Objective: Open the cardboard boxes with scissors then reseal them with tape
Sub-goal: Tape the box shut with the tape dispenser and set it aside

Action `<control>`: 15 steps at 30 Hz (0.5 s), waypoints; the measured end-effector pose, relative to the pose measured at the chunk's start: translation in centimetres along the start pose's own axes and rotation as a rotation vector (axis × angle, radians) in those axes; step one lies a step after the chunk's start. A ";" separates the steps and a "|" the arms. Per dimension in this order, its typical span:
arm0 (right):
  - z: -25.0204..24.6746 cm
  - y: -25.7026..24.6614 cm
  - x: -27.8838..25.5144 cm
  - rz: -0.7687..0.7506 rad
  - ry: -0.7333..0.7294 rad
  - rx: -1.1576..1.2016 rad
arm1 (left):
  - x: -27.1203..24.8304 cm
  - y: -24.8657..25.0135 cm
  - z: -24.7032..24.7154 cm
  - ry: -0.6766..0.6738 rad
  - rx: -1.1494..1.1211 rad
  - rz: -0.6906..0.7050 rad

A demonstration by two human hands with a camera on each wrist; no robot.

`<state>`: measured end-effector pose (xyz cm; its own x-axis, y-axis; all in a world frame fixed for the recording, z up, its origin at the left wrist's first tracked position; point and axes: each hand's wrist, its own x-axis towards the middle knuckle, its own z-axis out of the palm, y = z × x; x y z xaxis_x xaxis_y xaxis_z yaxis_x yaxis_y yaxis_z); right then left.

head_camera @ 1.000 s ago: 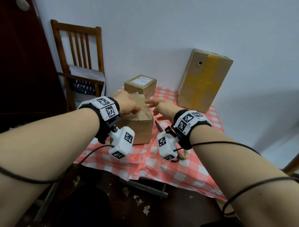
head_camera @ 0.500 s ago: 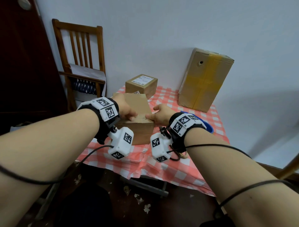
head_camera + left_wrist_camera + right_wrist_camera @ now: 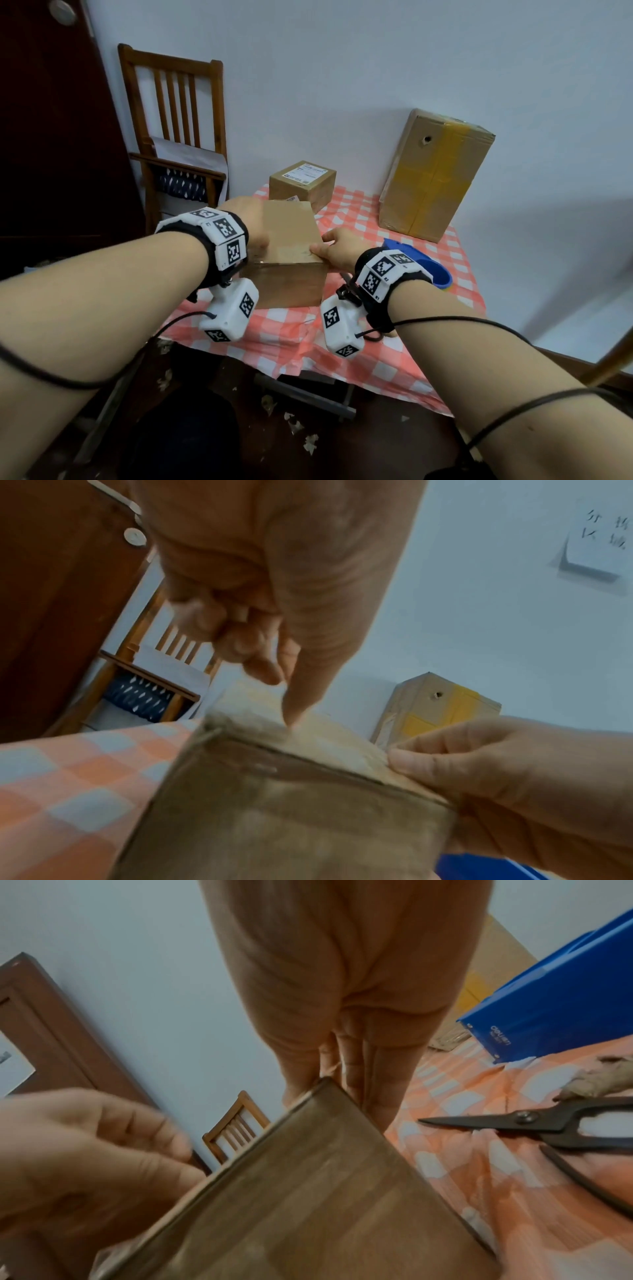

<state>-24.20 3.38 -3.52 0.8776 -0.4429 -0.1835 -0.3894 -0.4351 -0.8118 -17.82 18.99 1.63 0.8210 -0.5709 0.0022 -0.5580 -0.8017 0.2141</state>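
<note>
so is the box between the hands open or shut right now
Shut: the near box shows flat top flaps, with the left hand and right hand resting at its edges. Scissors lie unused on the tablecloth.

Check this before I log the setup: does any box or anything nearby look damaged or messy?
Yes. The tall cardboard box against the wall has a punched hole in its upper face. Torn scraps litter the floor under the table. The box in hand looks intact.
</note>
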 end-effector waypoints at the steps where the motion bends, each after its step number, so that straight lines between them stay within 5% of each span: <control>1: 0.4 -0.2 -0.2 -0.021 0.007 -0.026 | -0.1 0.2 0.5 0.043 -0.029 0.058; 6: 1.9 -0.1 -1.3 -0.066 0.036 -0.209 | -1.0 1.9 4.3 -0.198 -0.011 0.280; 15: 2.1 1.4 -0.3 -0.064 0.163 -0.130 | -0.7 0.6 6.0 -0.189 -0.057 0.274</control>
<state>-24.44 4.61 -5.75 0.8489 -0.5274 -0.0339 -0.3769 -0.5592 -0.7384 -19.42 17.87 -4.10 0.6013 -0.7910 -0.1130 -0.7430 -0.6056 0.2851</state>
